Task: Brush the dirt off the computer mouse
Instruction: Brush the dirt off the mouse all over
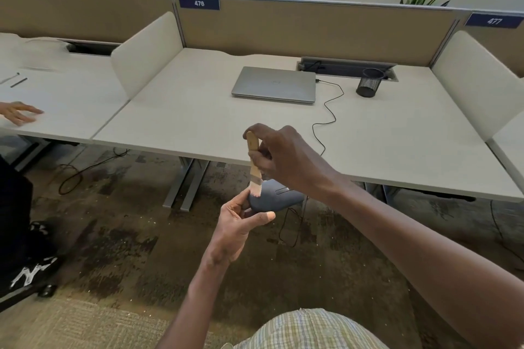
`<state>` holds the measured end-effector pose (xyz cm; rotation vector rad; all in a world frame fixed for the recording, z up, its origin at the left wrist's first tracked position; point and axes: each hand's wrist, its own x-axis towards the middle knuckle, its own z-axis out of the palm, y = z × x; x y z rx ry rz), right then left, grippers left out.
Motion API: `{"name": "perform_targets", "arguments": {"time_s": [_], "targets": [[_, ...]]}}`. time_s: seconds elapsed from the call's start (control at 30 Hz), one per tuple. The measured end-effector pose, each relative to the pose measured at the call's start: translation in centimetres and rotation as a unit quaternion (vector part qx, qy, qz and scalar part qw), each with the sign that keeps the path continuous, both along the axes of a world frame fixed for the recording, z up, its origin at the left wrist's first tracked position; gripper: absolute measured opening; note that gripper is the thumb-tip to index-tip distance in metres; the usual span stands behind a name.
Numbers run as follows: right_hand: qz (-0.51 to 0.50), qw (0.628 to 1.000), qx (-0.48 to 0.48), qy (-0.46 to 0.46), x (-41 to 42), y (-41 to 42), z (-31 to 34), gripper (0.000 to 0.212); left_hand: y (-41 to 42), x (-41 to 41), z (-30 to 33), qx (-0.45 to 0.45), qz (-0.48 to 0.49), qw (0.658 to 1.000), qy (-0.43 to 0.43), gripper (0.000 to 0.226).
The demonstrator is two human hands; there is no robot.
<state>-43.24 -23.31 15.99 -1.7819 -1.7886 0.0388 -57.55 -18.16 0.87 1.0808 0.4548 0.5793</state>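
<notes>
Item 1, computer mouse [279, 197]: dark, held in the air in front of me, out past the counter [175, 125] edge and above the carpet, so I judge any loosened dirt falls to the floor and not onto the work surface

Item 2, left hand [236, 225]: I have its fingers [262, 217] curled around the rear end of the mouse from below, leaving the top shell and button end bare for brushing

Item 3, right hand [279, 157]: pinches the wooden handle of the brush [254, 167], which stands nearly upright with the bristles down

Item 4, bristles: pale tip touching the mouse at the end nearest my left thumb; I judge the stroke to be in hand, with the rest of the shell to cover

Item 5, closed laptop [274, 84], its cable and a mesh pen cup [368, 83]: well apart on the counter, clear of falling dust

Item 6, another person's hand [18, 113]: resting on the neighbouring counter at far left
</notes>
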Motion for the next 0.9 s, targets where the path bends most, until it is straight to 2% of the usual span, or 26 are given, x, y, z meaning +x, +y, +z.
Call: {"name": "perform_targets", "arguments": {"time_s": [0.1, 0.3, 0.47, 0.6, 0.8, 0.9], "targets": [[-0.043, 0.998, -0.002, -0.052, 1.2, -0.1, 0.1, 0.017, -0.3, 0.1, -0.2, 0.001, 0.001, 1.000, -0.001, 0.069], [-0.004, 0.998, 0.009, 0.055, 0.9, -1.1, 0.2, 0.019, 0.0, 0.0, -0.1, -0.005, -0.004, 1.000, -0.005, 0.066], [-0.052, 0.998, 0.024, 0.009, 2.0, -1.8, 0.3, 0.026, -0.3, 0.3, -0.2, 0.001, -0.004, 1.000, 0.001, 0.074], [-0.021, 0.997, 0.038, 0.060, 1.4, -2.7, 0.2, 0.026, -0.2, 0.5, 0.1, 0.002, -0.003, 1.000, -0.006, 0.069], [-0.075, 0.996, 0.045, 0.005, 2.3, -3.2, 0.0, 0.030, -0.2, 0.7, -0.2, 0.000, 0.000, 1.000, 0.004, 0.071], [-0.050, 0.996, 0.061, 0.043, 2.0, -3.6, 0.1, 0.029, -0.2, 0.8, 0.0, -0.001, 0.000, 1.000, 0.001, 0.069]]}}
